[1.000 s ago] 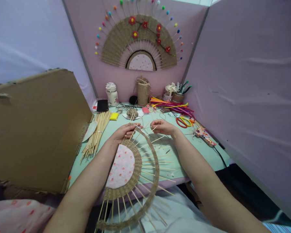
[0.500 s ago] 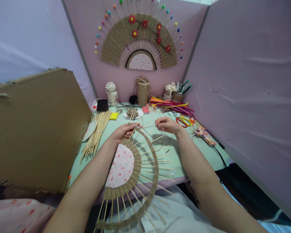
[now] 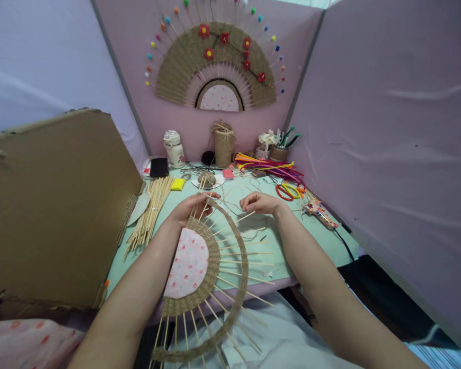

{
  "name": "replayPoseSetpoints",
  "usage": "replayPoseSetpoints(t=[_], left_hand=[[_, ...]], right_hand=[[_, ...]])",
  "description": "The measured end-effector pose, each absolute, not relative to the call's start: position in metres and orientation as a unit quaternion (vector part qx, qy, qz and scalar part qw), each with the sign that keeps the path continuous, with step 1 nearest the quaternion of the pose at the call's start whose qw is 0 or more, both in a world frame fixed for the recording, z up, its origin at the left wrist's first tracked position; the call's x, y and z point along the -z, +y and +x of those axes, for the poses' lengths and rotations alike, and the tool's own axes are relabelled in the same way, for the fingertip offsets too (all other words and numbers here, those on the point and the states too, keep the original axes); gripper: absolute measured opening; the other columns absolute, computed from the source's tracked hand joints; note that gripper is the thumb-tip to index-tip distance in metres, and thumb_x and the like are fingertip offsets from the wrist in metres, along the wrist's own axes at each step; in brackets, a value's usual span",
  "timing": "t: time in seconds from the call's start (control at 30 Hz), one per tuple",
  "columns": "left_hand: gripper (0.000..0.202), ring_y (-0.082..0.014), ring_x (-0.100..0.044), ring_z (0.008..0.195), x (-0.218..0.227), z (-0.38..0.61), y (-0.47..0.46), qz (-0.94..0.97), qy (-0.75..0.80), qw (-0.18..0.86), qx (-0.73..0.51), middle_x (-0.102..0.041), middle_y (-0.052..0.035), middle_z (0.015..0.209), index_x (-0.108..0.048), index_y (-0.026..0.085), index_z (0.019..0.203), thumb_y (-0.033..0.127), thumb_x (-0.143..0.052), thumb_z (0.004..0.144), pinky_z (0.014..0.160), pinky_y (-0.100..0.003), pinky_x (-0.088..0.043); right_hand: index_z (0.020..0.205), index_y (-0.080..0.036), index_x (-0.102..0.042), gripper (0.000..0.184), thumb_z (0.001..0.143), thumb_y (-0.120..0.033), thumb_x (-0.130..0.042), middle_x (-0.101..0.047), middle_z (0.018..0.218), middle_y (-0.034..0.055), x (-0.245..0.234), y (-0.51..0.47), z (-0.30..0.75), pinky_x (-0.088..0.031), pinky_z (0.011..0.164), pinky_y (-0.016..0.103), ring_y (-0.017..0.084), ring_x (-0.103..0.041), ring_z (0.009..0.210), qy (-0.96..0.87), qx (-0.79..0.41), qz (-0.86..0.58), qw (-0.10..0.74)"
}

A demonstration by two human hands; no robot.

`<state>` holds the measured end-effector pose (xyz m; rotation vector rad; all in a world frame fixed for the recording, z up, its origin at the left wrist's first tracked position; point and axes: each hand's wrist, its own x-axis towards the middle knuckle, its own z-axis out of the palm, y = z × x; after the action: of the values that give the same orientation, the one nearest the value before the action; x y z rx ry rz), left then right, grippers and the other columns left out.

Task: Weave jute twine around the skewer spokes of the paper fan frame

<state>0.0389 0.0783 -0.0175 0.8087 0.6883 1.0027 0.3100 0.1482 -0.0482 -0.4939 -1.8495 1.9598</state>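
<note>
A half-round woven fan frame (image 3: 214,251) of thin sticks and twine, with a dotted pink-and-white centre (image 3: 188,264), stands tilted in front of me. Its upper end is gripped by my left hand (image 3: 190,206), with the fingers closed around the sticks. To the right, apart from the fan, my right hand (image 3: 260,203) has its fingers pinched together on a thin strand of twine. The strand runs toward the top of the fan's outer woven band (image 3: 243,248). Loose twine lies on the mat below that hand.
Bundled sticks (image 3: 151,212) and a cardboard sheet (image 3: 57,215) are on the left. Scissors (image 3: 286,192), a glue gun (image 3: 320,212) and pipe cleaners (image 3: 271,166) lie on the right. Behind stand a white bottle (image 3: 174,149) and a twine-wrapped jar (image 3: 224,146). A finished fan (image 3: 184,61) hangs above.
My right hand has dropped slightly and come a little nearer the fan, and the strand hangs slacker. My left hand keeps its hold. The whole view has shifted a little.
</note>
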Motion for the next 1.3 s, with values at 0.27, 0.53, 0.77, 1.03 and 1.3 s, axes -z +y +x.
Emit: replayPoseSetpoints(t=[0.27,0.53,0.77,1.03,1.3], left_hand=[[0.040,-0.0271,-0.057,0.111,0.025,0.028,0.076,0.412,0.214,0.800,-0.381,-0.059,-0.0126,0.126,-0.059,0.022,0.120,0.023,-0.061,0.080,0.086,-0.045,-0.048],[0.065,-0.0204,-0.061,0.089,0.038,0.030,0.079,0.425,0.169,0.818,-0.348,-0.056,-0.0154,0.129,-0.047,0.026,0.134,0.022,-0.066,0.072,0.061,-0.025,-0.045],[0.069,-0.0086,-0.048,0.059,0.043,0.037,0.077,0.405,0.143,0.843,-0.322,-0.057,-0.0200,0.124,-0.047,0.017,0.136,0.026,-0.064,0.069,0.052,-0.023,-0.033],[0.067,-0.0070,-0.042,0.050,0.038,0.032,0.074,0.353,0.160,0.832,-0.397,-0.059,-0.0198,0.122,-0.048,0.018,0.134,0.027,-0.059,0.069,0.046,-0.024,-0.027],[0.033,-0.0048,-0.039,0.043,0.025,0.017,0.082,0.318,0.215,0.807,-0.448,-0.066,-0.0167,0.104,-0.064,0.015,0.110,0.026,-0.049,0.083,0.042,-0.021,-0.031]], right_hand=[[0.073,-0.010,-0.068,0.025,0.066,-0.031,-0.078,-0.064,0.074,0.0021,0.052,0.136,0.284,-0.043,0.066,0.022,0.010,-0.055,0.069,-0.724,-0.672,-0.136,0.077],[0.071,-0.009,-0.066,0.030,0.065,-0.036,-0.077,-0.064,0.068,0.0019,0.045,0.128,0.281,-0.044,0.062,0.021,0.010,-0.054,0.064,-0.737,-0.663,-0.114,0.061],[0.071,-0.009,-0.066,0.031,0.065,-0.037,-0.078,-0.064,0.070,0.0020,0.045,0.126,0.281,-0.047,0.061,0.020,0.009,-0.056,0.063,-0.733,-0.669,-0.120,0.028],[0.080,-0.011,-0.062,0.030,0.071,-0.037,-0.073,-0.061,0.064,-0.0015,0.035,0.119,0.282,-0.033,0.043,0.015,0.004,-0.048,0.048,-0.678,-0.707,-0.198,0.031],[0.088,-0.010,-0.064,0.030,0.070,-0.033,-0.074,-0.048,0.056,-0.0060,0.035,0.124,0.285,-0.025,0.044,0.018,0.004,-0.035,0.048,-0.643,-0.714,-0.215,0.172]])
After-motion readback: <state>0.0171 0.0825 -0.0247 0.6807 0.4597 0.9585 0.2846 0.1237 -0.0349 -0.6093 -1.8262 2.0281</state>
